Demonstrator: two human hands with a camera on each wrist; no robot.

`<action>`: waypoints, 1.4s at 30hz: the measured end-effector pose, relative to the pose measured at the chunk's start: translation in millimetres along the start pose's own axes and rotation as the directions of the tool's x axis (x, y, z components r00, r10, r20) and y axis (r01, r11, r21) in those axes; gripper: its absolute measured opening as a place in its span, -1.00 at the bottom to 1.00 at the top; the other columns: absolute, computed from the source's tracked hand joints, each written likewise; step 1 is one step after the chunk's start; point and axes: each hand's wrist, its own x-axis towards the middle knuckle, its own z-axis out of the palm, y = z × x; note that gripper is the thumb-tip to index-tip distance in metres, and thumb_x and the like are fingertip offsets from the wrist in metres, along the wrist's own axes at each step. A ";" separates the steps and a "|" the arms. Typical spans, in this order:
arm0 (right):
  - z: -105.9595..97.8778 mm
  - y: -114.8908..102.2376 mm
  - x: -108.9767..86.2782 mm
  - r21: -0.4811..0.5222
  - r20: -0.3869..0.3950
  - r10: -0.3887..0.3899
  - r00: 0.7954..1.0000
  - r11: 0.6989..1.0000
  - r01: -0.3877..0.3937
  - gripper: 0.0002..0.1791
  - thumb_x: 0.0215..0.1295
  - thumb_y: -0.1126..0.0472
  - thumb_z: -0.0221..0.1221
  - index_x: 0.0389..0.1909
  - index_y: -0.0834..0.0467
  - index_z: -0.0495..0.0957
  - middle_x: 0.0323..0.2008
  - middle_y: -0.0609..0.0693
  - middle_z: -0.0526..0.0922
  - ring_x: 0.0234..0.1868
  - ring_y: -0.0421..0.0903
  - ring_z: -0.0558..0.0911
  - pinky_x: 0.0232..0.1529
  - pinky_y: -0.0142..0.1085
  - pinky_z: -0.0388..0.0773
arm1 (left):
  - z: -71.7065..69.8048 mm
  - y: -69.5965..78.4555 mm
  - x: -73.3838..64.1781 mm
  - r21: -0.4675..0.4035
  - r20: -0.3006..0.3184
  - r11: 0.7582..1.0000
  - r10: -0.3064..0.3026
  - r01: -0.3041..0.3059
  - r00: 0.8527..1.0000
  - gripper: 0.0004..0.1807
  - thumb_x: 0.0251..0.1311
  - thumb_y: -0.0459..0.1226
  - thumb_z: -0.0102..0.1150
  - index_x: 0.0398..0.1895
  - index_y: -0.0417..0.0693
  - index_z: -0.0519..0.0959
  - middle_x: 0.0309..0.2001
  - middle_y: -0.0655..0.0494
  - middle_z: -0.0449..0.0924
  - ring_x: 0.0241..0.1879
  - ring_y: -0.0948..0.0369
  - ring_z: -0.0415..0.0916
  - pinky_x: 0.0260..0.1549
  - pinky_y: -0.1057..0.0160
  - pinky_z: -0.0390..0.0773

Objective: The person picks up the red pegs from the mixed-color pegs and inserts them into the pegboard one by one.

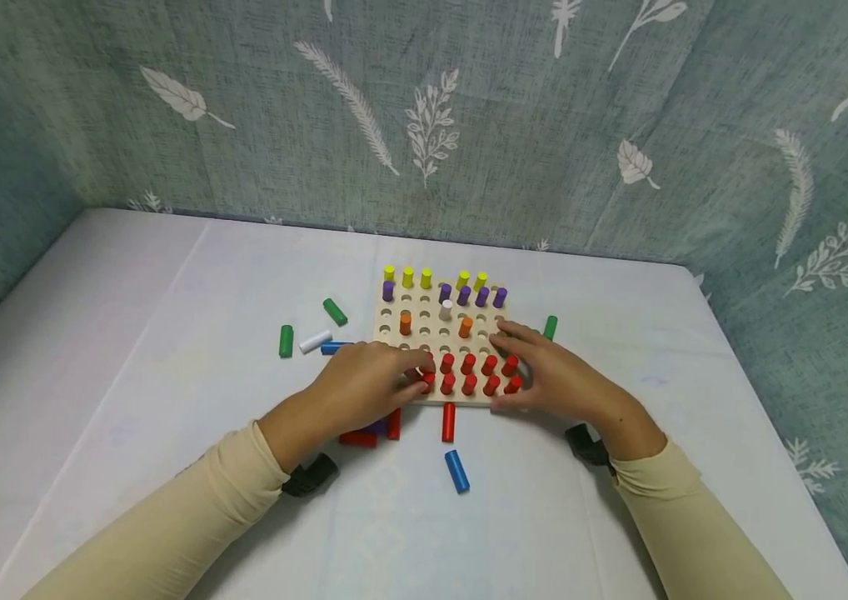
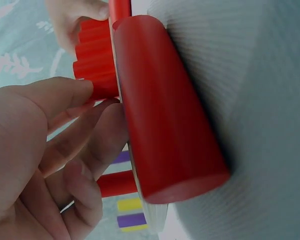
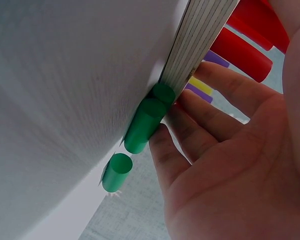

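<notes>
A wooden pegboard [image 1: 435, 333] lies on the table with rows of coloured pegs standing in its holes. At the front left, my left hand [image 1: 367, 379] pinches a red peg [image 1: 427, 381] between thumb and finger, at the end of the red rows; the left wrist view shows the fingertips against a red peg [image 2: 104, 89]. My right hand [image 1: 562, 375] lies along the board's right edge, fingers extended and touching its side. In the right wrist view the fingers spread beside the board edge [image 3: 197, 45], close to green pegs [image 3: 144, 125] on the table.
Loose green [image 1: 286, 341], white [image 1: 316, 342] and blue pegs [image 1: 336, 347] lie left of the board. In front are a red peg [image 1: 449, 422] and a blue peg [image 1: 457, 472], with more red pegs [image 1: 358, 439] by the left wrist. A patterned cloth [image 1: 244, 125] hangs behind.
</notes>
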 end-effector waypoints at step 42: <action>3.0 2.6 -0.3 0.001 -0.008 -0.003 1.000 1.000 0.004 0.06 -0.04 -0.16 0.52 0.49 0.05 0.27 0.58 0.06 0.07 0.56 0.16 0.14 0.41 0.10 0.29 | 2.9 0.3 0.2 -0.026 -0.004 0.999 -0.042 0.042 0.999 -0.68 0.18 -0.06 0.41 -0.03 0.10 0.68 -0.20 0.19 0.78 -0.20 0.22 0.71 -0.46 0.32 0.55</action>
